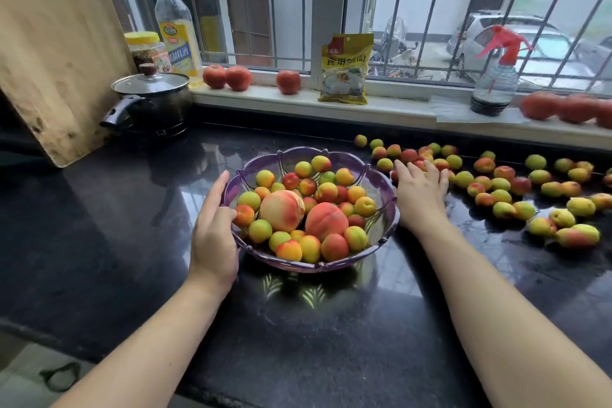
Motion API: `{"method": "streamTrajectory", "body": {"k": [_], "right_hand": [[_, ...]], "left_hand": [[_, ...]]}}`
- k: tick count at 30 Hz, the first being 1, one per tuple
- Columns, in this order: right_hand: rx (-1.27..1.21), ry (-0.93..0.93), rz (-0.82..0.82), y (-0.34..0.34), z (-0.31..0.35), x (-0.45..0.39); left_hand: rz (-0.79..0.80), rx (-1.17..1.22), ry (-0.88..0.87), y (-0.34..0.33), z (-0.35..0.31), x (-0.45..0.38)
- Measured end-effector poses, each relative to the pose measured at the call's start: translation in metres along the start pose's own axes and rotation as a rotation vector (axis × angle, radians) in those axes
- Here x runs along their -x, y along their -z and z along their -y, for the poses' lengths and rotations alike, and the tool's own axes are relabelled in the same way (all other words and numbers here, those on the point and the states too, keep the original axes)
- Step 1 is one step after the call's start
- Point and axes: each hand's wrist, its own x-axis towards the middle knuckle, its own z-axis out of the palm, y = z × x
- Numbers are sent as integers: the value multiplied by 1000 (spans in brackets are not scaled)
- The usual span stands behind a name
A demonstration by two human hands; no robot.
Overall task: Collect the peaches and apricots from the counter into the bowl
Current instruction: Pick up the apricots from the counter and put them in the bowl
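Steadying bowl (381,195): left hand (213,228); right hand (419,192) flat beside apricots (503,189).

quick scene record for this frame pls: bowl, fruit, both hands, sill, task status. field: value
bowl: purple bowl on black counter, about full
in bowl: two peaches, many apricots
on counter: loose apricots spread right of the bowl
left hand: holds the bowl's left rim, thumb over the edge
right hand: fingers straight, reaching onto the nearest loose apricots
sill: tomatoes, yellow packet, spray bottle
back left: pot, oil bottle, cutting board
status: unfinished
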Motion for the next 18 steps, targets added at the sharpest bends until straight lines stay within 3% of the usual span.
{"method": "streamTrajectory", "body": {"k": [7, 11, 12, 15, 18], "right_hand": [[-88, -66, -219, -4, -7, -4], [-356, -111, -282, 23, -6, -5], [-490, -97, -254, 39, -4, -7], [-800, 102, 30, 90, 8, -3], [-676, 365, 205, 115, 33, 14]], "left_hand": [[-37, 10, 0, 1, -1, 1], [-63, 15, 16, 0, -2, 0], [-60, 3, 14, -1, -2, 0], [-48, -12, 10, -3, 0, 1], [-49, -44, -11, -5, 0, 1]]}}
